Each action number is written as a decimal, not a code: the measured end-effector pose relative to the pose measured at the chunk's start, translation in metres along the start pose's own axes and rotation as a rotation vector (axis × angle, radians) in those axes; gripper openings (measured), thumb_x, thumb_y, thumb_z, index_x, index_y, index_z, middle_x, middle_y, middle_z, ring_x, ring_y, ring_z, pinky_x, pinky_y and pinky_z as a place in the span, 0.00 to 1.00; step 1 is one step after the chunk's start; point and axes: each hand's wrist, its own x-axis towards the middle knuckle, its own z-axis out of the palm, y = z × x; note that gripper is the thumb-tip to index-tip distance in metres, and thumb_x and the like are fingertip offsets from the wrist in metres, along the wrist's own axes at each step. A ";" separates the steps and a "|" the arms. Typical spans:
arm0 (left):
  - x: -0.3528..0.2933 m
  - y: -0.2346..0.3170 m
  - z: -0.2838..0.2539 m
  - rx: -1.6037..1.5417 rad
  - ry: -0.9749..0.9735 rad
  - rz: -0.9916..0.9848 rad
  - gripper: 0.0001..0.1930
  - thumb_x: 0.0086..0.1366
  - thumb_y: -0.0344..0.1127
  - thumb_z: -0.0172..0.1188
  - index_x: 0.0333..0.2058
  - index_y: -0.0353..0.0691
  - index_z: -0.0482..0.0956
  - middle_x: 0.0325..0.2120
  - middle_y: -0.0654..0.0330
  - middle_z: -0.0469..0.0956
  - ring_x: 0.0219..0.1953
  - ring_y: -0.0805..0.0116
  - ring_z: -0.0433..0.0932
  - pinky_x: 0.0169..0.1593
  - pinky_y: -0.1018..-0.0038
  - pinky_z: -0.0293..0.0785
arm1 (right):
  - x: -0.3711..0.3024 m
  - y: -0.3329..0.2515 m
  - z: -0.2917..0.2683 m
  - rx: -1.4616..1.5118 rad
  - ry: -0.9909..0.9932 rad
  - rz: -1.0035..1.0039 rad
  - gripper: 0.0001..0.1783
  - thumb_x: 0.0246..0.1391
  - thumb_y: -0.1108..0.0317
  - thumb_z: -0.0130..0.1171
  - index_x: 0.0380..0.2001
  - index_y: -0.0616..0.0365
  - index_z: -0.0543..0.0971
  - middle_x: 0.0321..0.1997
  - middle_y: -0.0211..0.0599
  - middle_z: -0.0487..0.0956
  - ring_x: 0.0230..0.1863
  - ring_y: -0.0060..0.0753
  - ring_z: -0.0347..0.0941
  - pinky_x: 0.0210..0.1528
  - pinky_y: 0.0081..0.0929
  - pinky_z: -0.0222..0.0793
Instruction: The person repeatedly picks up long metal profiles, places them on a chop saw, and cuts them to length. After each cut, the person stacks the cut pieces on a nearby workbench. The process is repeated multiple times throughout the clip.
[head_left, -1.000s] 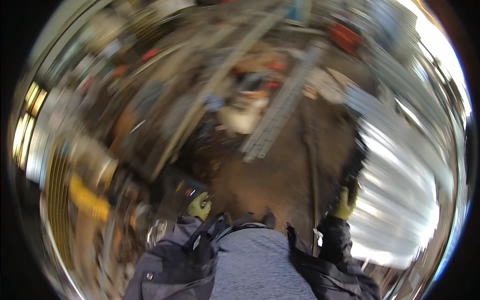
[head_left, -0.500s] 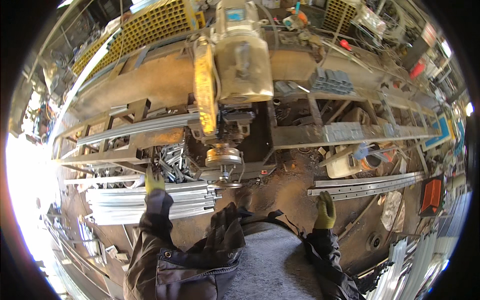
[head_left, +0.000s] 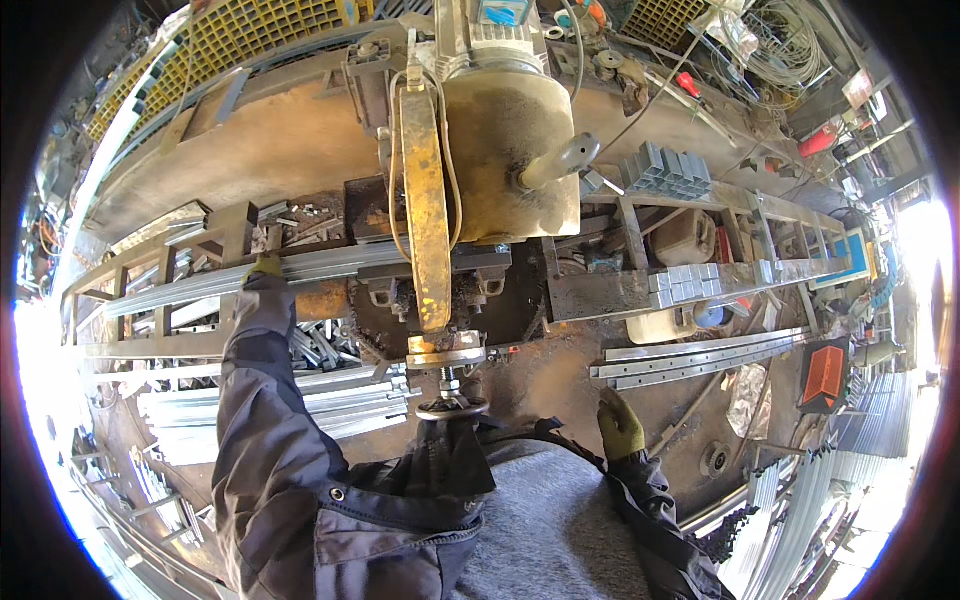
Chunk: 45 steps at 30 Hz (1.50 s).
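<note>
My left arm reaches forward to a bundle of long silver metal profiles (head_left: 200,283) lying across the frame left of the cutting machine (head_left: 424,200). My left hand (head_left: 264,268), in a yellow-green glove, is at the far edge of these profiles; its fingers are mostly hidden by the hand and cuff. My right hand (head_left: 622,428), gloved alike, hangs open and holds nothing, just short of two punched metal rails (head_left: 700,362). In front of my body stands the machine's clamp handwheel (head_left: 452,409) on its threaded screw.
A large motor (head_left: 505,150) overhangs the machine. Beyond the right-hand frame (head_left: 600,295) sit stacked square tube pieces (head_left: 665,170); cut pieces (head_left: 685,285) lie on it. More long profiles (head_left: 240,410) lie at lower left. An orange-and-black box (head_left: 824,375) stands at right.
My left hand has moved forward from above the lower profiles to the bundle on the frame. My right hand has dropped slightly back from the rails. The view has shifted.
</note>
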 end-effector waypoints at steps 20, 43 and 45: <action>-0.004 0.025 0.049 -0.159 0.183 0.229 0.54 0.64 0.32 0.75 0.88 0.57 0.63 0.87 0.48 0.65 0.74 0.32 0.81 0.72 0.47 0.86 | 0.079 -0.008 0.032 -0.113 -0.192 0.104 0.31 0.77 0.60 0.71 0.78 0.58 0.82 0.68 0.46 0.92 0.64 0.31 0.89 0.67 0.35 0.84; -0.254 0.575 -0.027 -0.394 0.473 0.685 0.43 0.66 0.45 0.83 0.77 0.43 0.80 0.82 0.48 0.73 0.81 0.38 0.73 0.84 0.48 0.71 | 0.246 0.152 -0.103 -0.081 -0.379 0.141 0.27 0.73 0.54 0.67 0.68 0.55 0.87 0.71 0.48 0.89 0.73 0.55 0.85 0.73 0.45 0.83; -0.206 0.606 -0.019 -0.237 0.355 0.554 0.52 0.63 0.49 0.86 0.82 0.46 0.73 0.85 0.47 0.68 0.83 0.36 0.68 0.85 0.48 0.69 | 0.251 0.177 -0.135 -0.181 -0.335 0.214 0.31 0.73 0.52 0.67 0.72 0.56 0.85 0.70 0.50 0.90 0.71 0.53 0.87 0.73 0.43 0.82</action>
